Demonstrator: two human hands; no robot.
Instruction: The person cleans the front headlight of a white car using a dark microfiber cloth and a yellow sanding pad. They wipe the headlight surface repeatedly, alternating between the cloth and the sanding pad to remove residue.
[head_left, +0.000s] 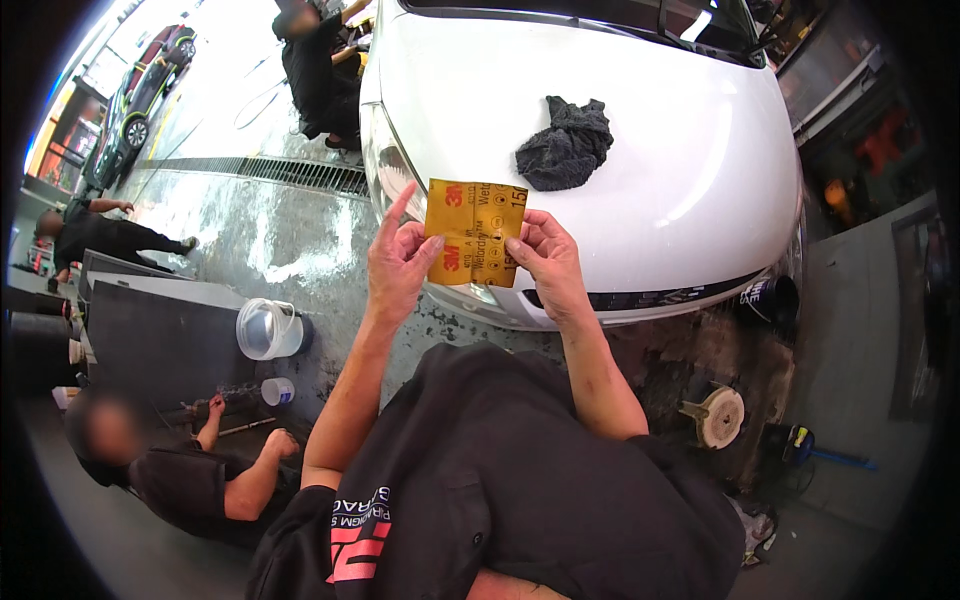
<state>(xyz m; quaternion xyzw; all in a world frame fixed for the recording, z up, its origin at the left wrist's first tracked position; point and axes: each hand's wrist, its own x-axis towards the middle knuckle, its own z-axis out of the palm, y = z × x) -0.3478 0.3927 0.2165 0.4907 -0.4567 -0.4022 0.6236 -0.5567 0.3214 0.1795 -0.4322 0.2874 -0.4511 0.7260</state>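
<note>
A yellow-backed sheet of 3M Wetordry sandpaper (475, 217) is held up between my two hands, its printed back facing me and a crease running across it. My left hand (401, 259) pinches its left edge with the thumb in front, while the index finger points up off the sheet. At the right edge, my right hand (551, 255) grips it between thumb and fingers. Beyond the sheet is the white hood (675, 150) of a car, with a crumpled dark grey cloth (566, 142) lying on it. The sheet hides part of the car's front corner.
A clear bucket (264, 330) and a small white tub (277, 391) stand at left near a crouching person (202, 472). Another person (322, 75) is beside the car. A floor drain grate (270, 168) crosses behind. At right are a black bucket (772, 300) and a hose reel (720, 418).
</note>
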